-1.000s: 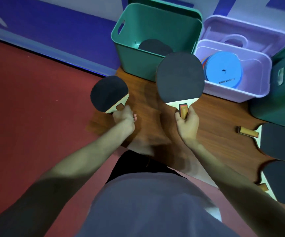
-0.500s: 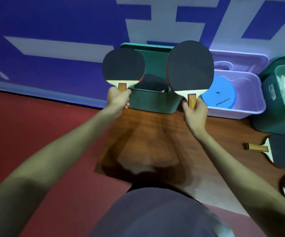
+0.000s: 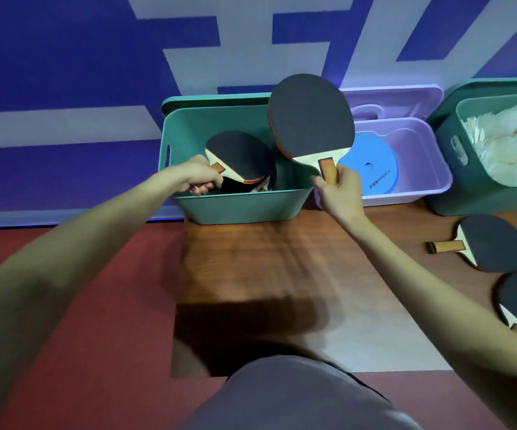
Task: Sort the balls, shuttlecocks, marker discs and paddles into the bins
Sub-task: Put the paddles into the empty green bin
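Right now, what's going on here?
A person is sorting paddles. The left hand lowers one paddle into the teal bin; the right hand holds a second paddle upright above the bin's right edge. Two more paddles lie on the wooden board.

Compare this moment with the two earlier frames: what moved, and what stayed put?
The left hand has lowered its paddle from upright into the teal bin, still gripping the handle. The right hand still holds its paddle upright, now nearer that bin. Unchanged: two paddles on the wooden board, blue discs in the lilac bin.
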A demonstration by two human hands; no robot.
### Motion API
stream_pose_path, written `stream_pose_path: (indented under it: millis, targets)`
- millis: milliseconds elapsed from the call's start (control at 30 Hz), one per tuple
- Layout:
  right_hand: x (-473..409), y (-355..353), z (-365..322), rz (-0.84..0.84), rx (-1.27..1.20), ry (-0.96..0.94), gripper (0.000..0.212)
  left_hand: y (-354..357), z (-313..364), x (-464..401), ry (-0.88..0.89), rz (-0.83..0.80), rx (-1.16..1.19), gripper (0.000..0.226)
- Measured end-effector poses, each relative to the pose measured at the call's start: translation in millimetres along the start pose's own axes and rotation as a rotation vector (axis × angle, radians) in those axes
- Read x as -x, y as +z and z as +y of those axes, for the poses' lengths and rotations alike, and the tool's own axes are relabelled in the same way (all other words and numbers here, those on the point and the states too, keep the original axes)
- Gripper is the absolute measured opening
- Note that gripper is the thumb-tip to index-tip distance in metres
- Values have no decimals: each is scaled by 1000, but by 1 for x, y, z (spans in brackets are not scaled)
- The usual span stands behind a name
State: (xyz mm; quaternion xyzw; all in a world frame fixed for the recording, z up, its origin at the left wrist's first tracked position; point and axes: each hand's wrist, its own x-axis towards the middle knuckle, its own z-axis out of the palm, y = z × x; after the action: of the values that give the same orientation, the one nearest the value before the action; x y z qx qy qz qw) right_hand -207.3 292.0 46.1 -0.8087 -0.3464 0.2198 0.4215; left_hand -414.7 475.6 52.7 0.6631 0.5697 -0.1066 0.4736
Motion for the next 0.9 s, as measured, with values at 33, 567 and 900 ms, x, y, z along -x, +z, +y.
stream_pose_path:
  millis: [33, 567, 900]
  targets:
    - [0, 1, -1, -4, 10, 3, 32, 0, 1, -6, 0, -17, -35, 29]
    - [-14, 30, -10, -110, 35, 68, 25, -2, -23, -61, -31, -95, -169, 24]
    - [-46, 54, -54, -498, 334, 120, 17, -20, -23, -44, 130, 53, -671, 28]
